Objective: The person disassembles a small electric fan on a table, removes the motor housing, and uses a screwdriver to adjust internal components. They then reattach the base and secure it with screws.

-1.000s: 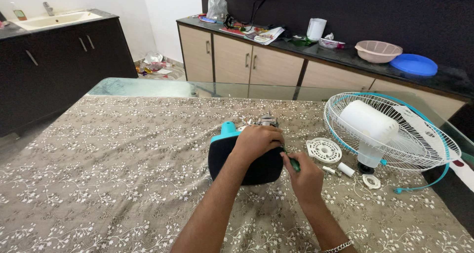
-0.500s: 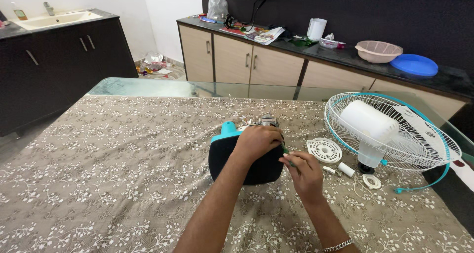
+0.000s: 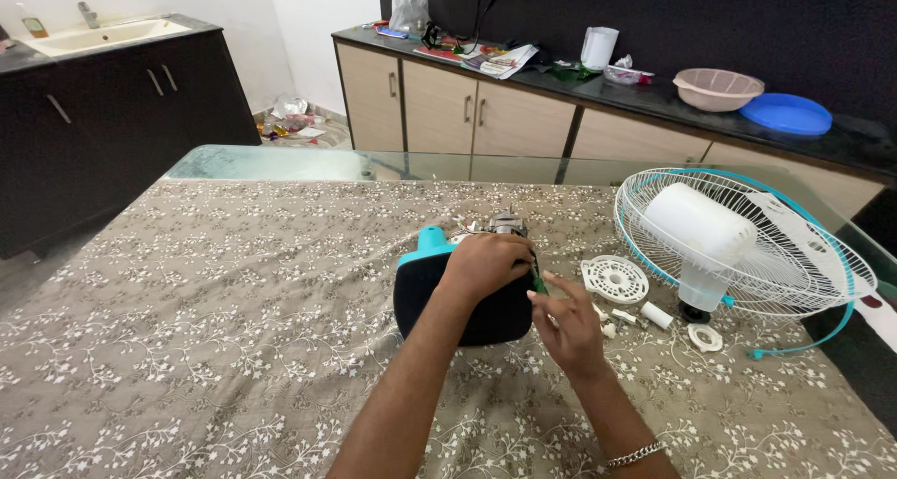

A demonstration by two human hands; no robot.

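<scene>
While hands steady it, black fan base (image 3: 467, 315) shows teal trim.

Single head cam, angled down over table (image 3: 187, 348), close on hands, facing far counter (image 3: 654, 91).

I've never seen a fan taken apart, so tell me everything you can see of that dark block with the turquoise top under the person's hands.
The fan motor housing is a rounded, dark navy or black casing with a turquoise cap at its upper left, plastic by the look. It lies on its side on the flowered tablecloth. Metal motor parts show at its far end. The left hand rests on top, gripping it; the right hand holds a thin green-handled tool at its right edge.
</scene>
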